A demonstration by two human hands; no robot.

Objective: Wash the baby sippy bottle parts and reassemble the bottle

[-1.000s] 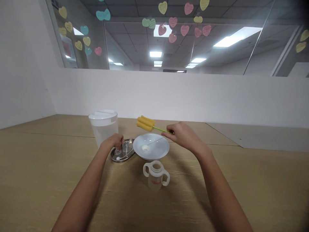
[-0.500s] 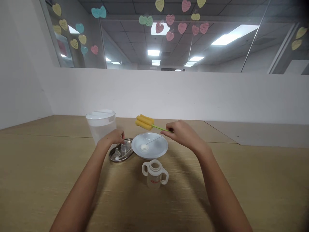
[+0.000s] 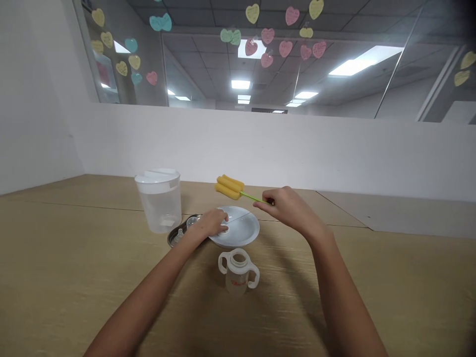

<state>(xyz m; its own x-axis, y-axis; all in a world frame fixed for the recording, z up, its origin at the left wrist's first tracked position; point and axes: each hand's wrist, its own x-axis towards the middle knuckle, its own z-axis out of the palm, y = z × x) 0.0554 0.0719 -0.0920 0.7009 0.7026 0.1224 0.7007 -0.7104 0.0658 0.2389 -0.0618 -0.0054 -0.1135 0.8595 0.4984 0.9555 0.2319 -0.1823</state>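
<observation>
My right hand is closed around the thin green handle of a sponge bottle brush. Its yellow sponge head points left, in the air above and behind a white bowl. Over the bowl's left side reaches my left hand, thumb and fingers apart. Near its fingertips lies a small white ring inside the bowl, partly covered by the hand; whether they touch I cannot tell. A two-handled baby bottle with red print stands upright and uncapped in front of the bowl.
Left of the bowl, partly behind my left arm, is a metal tray with a clear bottle nipple and a clear cap. Behind it stands a lidded translucent bucket. A white wall borders the wooden table.
My left hand has moved right, from the clear cap on the tray to the ring in the bowl. The right hand still holds the brush in nearly the same place.
</observation>
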